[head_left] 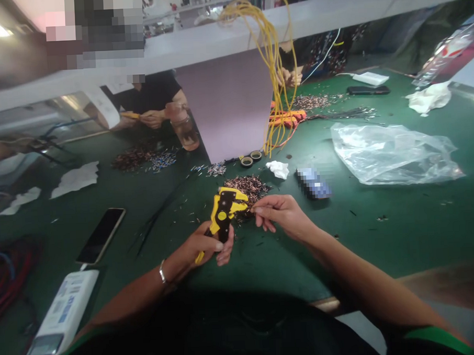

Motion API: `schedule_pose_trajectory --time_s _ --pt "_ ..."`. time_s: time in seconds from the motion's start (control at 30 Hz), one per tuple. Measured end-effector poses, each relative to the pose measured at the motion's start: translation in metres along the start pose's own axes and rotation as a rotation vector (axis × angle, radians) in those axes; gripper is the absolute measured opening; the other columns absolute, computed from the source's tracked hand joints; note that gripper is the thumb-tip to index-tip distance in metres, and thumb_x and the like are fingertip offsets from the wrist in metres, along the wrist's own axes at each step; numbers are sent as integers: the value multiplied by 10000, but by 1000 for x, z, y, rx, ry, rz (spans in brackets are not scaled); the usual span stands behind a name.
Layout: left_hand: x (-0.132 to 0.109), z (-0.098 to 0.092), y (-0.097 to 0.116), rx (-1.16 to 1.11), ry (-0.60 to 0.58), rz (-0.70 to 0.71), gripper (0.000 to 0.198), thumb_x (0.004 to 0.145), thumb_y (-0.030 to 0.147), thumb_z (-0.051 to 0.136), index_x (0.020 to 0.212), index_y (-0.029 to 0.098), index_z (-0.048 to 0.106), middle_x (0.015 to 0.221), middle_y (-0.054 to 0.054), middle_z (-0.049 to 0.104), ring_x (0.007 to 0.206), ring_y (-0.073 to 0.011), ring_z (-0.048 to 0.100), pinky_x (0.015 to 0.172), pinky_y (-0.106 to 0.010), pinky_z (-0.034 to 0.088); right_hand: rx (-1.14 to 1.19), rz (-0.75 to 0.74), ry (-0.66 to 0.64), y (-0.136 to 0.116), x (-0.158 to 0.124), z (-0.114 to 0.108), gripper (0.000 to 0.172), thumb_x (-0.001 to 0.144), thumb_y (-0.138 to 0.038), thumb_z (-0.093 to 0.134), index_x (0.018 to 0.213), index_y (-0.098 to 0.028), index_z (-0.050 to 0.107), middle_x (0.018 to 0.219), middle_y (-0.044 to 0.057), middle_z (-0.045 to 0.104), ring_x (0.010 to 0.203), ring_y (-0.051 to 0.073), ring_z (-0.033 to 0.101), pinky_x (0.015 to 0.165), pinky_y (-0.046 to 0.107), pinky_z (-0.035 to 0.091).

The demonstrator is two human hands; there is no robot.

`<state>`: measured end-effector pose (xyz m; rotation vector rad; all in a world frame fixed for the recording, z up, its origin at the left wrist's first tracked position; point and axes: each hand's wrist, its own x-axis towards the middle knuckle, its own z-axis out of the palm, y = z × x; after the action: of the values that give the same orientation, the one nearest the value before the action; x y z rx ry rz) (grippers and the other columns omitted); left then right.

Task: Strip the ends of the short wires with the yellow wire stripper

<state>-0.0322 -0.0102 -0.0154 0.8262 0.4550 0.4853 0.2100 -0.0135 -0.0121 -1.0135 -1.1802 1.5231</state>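
The left hand (200,246) wraps its fingers firmly around a yellow wire stripper (223,213), angling the jaws toward the right hand (283,214), whose fingertips (262,210) pinch together on a short wire (251,210) to present it there, just beside a heap of cut wire pieces (247,190).

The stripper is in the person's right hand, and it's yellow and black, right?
Not quite: the head view shows the stripper in the left hand, not the right hand. It is yellow and black, as you said.
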Motion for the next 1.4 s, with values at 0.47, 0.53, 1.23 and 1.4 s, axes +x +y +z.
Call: schedule_pose_trajectory --time_s 0.47,0.53,1.23,1.4 --pt "2 -5 5 23 101 179 373 662 162 579 1030 118 619 869 -109 675 778 -251 647 720 -379 495 -259 103 -176 18 -4 28 123 848 -221 594 797 -160 687 516 -56 599 384 51 453 399 174 379" --pt "3 -2 5 -1 112 203 409 643 144 570 1049 115 613 883 -111 680 796 -259 653 732 -387 500 -267 108 -180 20 -5 29 130 857 -216 586 787 -158 679 519 -56 597 382 51 451 399 173 376" --pt "6 -1 9 -88 92 178 395 597 93 621 990 135 615 828 -63 651 738 -213 627 695 -357 508 -312 163 -212 21 -6 24 94 850 -182 548 797 -177 626 508 -64 580 408 66 409 421 182 347" --pt "6 -3 7 -66 68 175 402 606 105 629 1007 131 619 833 -61 634 725 -207 619 689 -360 499 -358 115 -199 19 -7 23 125 851 -203 552 750 -182 623 468 -74 506 429 81 382 482 216 332"
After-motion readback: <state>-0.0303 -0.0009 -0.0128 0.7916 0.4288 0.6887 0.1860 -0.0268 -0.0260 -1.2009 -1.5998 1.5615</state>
